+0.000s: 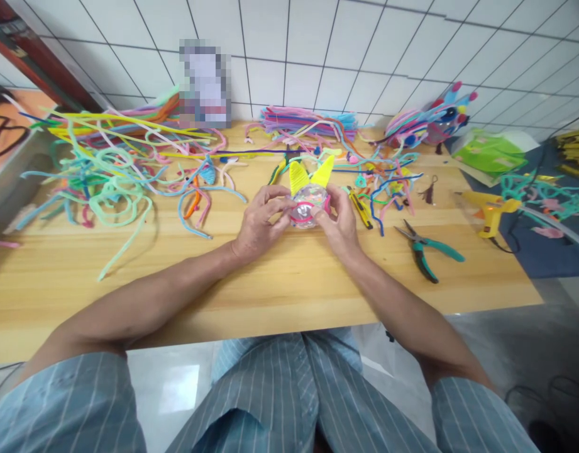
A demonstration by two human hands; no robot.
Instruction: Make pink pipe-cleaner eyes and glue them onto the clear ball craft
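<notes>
Both my hands hold a small craft piece [309,201] over the wooden table [280,283]. It is a clear round ball ringed with pink pipe cleaner and topped by two yellow pipe-cleaner ears. My left hand [258,221] grips its left side with curled fingers. My right hand [337,220] pinches its right side with thumb and fingers. Loose pipe cleaners lie just behind the piece.
Tangled pipe cleaners [110,170] cover the table's left and back. Green-handled pliers [428,248] lie to the right, a yellow glue gun [490,211] beyond them, a yellow utility knife [361,209] beside my right hand. Finished pipe-cleaner crafts [430,123] stand at the back right.
</notes>
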